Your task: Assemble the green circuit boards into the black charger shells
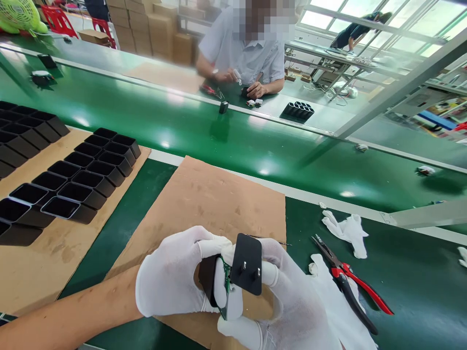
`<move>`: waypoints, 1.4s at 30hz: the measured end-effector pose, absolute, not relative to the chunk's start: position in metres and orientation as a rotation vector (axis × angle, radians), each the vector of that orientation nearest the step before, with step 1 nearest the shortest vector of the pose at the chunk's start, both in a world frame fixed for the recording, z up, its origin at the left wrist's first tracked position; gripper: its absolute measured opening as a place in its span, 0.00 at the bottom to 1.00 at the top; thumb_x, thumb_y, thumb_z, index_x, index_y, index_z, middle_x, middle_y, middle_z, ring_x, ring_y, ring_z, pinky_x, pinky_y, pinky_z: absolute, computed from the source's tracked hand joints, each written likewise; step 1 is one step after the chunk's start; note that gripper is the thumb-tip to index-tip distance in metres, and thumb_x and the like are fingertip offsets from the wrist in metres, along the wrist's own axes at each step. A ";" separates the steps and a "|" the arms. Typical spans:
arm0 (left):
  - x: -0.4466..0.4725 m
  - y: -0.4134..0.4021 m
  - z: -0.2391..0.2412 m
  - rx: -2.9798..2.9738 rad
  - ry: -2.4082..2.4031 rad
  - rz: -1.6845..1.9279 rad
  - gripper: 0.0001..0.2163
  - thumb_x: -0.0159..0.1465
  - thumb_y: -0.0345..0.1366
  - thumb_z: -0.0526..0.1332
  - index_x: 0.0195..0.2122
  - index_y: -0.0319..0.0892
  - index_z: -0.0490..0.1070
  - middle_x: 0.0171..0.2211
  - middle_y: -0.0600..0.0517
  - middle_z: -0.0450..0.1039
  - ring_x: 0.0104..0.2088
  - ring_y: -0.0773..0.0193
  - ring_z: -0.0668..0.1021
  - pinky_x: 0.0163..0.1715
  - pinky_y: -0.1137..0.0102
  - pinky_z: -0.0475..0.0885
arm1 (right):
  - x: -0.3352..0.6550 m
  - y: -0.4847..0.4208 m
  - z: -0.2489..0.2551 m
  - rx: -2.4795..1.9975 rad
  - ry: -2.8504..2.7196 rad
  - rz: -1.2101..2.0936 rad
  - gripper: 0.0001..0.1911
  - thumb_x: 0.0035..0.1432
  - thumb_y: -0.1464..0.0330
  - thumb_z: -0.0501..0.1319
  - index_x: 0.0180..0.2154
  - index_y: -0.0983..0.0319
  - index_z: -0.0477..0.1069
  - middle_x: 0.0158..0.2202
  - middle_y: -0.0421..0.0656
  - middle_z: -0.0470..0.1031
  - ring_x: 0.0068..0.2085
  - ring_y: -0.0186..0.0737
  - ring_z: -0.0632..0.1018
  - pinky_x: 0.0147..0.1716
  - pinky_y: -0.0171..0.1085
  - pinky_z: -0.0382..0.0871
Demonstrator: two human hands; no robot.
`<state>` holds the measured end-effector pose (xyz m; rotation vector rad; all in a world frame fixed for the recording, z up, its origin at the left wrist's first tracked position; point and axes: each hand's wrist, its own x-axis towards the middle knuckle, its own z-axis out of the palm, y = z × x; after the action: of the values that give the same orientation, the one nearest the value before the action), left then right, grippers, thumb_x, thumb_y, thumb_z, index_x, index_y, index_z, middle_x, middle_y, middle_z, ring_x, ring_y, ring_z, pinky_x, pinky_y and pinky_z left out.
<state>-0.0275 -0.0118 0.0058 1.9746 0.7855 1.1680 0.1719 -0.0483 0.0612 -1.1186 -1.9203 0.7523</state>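
White gloves cover both hands. In my left hand (pixel 178 277) is a black plastic housing (pixel 208 279), its fingers wrapped round it above the cardboard sheet (pixel 233 204). My right hand (pixel 288 291) grips a flat black plug cover (pixel 247 262) with two metal pins facing me. Behind the cover, a green circuit board (pixel 226 274) shows between the two hands, at the mouth of the housing. Gloved fingers hide part of the board, so how far it sits inside I cannot tell.
Rows of black open-topped housings (pixel 87 180) stand on cardboard at left. Red-and-black pliers (pixel 350 282) and white gloves (pixel 348 231) lie at right. Beyond a green conveyor belt (pixel 175 126), a co-worker (pixel 251 58) handles a small black part. A metal post (pixel 397 80) slants across the right.
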 end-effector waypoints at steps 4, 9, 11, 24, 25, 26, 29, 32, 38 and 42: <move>-0.026 -0.012 0.008 1.920 0.765 1.179 0.26 0.50 0.29 0.77 0.50 0.50 0.75 0.43 0.56 0.84 0.39 0.60 0.87 0.43 0.73 0.83 | 0.170 -0.050 0.057 -1.185 -1.955 0.672 0.22 0.52 0.67 0.78 0.49 0.52 0.78 0.48 0.41 0.78 0.47 0.43 0.82 0.48 0.35 0.82; -0.025 -0.011 0.011 1.861 0.894 1.024 0.17 0.54 0.35 0.74 0.46 0.49 0.78 0.34 0.55 0.83 0.36 0.57 0.87 0.36 0.69 0.84 | 0.168 -0.045 0.052 -1.201 -1.966 0.614 0.19 0.51 0.63 0.79 0.44 0.52 0.79 0.47 0.42 0.77 0.47 0.44 0.82 0.45 0.36 0.81; -0.024 -0.011 0.014 1.886 0.951 0.990 0.14 0.55 0.39 0.73 0.43 0.48 0.80 0.34 0.53 0.82 0.33 0.57 0.86 0.35 0.67 0.83 | 0.166 -0.042 0.049 -1.207 -1.991 0.540 0.19 0.52 0.57 0.79 0.44 0.53 0.80 0.47 0.43 0.77 0.47 0.46 0.82 0.43 0.37 0.82; -0.019 -0.001 0.005 1.720 1.044 1.168 0.24 0.47 0.38 0.79 0.44 0.45 0.74 0.39 0.54 0.78 0.37 0.62 0.82 0.41 0.68 0.79 | 0.153 -0.055 0.026 -1.241 -2.113 -0.132 0.22 0.65 0.60 0.67 0.58 0.55 0.72 0.44 0.48 0.83 0.34 0.47 0.81 0.30 0.42 0.76; -0.019 0.000 0.005 1.734 1.073 1.187 0.23 0.49 0.38 0.77 0.45 0.45 0.74 0.39 0.54 0.78 0.37 0.62 0.82 0.41 0.68 0.79 | 0.149 -0.055 0.025 -1.265 -2.126 -0.182 0.21 0.66 0.62 0.66 0.59 0.56 0.73 0.44 0.50 0.83 0.33 0.47 0.81 0.29 0.42 0.76; -0.018 0.001 0.005 1.750 1.125 1.197 0.21 0.51 0.37 0.76 0.45 0.45 0.74 0.38 0.53 0.78 0.36 0.61 0.82 0.40 0.67 0.79 | 0.145 -0.054 0.024 -1.291 -2.133 -0.226 0.21 0.66 0.63 0.65 0.59 0.57 0.73 0.44 0.51 0.84 0.32 0.47 0.82 0.28 0.42 0.76; -0.014 0.005 0.007 1.783 1.339 1.150 0.14 0.55 0.38 0.72 0.43 0.46 0.77 0.34 0.53 0.75 0.34 0.60 0.81 0.34 0.67 0.77 | 0.137 -0.050 0.018 -1.376 -2.116 -0.266 0.20 0.67 0.66 0.63 0.59 0.57 0.76 0.46 0.51 0.85 0.33 0.48 0.84 0.29 0.42 0.78; -0.007 0.009 0.003 1.828 1.474 1.072 0.09 0.57 0.39 0.70 0.38 0.46 0.78 0.31 0.53 0.72 0.31 0.59 0.80 0.31 0.67 0.76 | 0.135 -0.046 0.008 -1.404 -2.046 -0.172 0.19 0.67 0.69 0.62 0.58 0.56 0.77 0.54 0.50 0.83 0.42 0.48 0.87 0.38 0.41 0.83; -0.005 0.015 -0.015 2.037 1.253 1.009 0.22 0.57 0.41 0.73 0.52 0.44 0.74 0.39 0.50 0.75 0.35 0.57 0.82 0.37 0.65 0.80 | 0.150 -0.029 0.003 -1.366 -1.872 0.047 0.13 0.67 0.69 0.64 0.51 0.56 0.83 0.49 0.43 0.86 0.47 0.45 0.87 0.50 0.40 0.83; -0.018 0.021 -0.019 2.126 1.222 1.079 0.35 0.58 0.42 0.74 0.65 0.41 0.64 0.50 0.44 0.78 0.51 0.48 0.82 0.53 0.55 0.79 | 0.188 -0.010 0.031 -1.313 -1.831 -0.119 0.12 0.67 0.69 0.65 0.49 0.58 0.84 0.47 0.45 0.86 0.47 0.45 0.87 0.54 0.42 0.82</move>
<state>-0.0185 0.0210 -0.0191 2.1265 1.2223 1.0793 0.1879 -0.0104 0.0314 -1.3130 -1.8309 -0.1190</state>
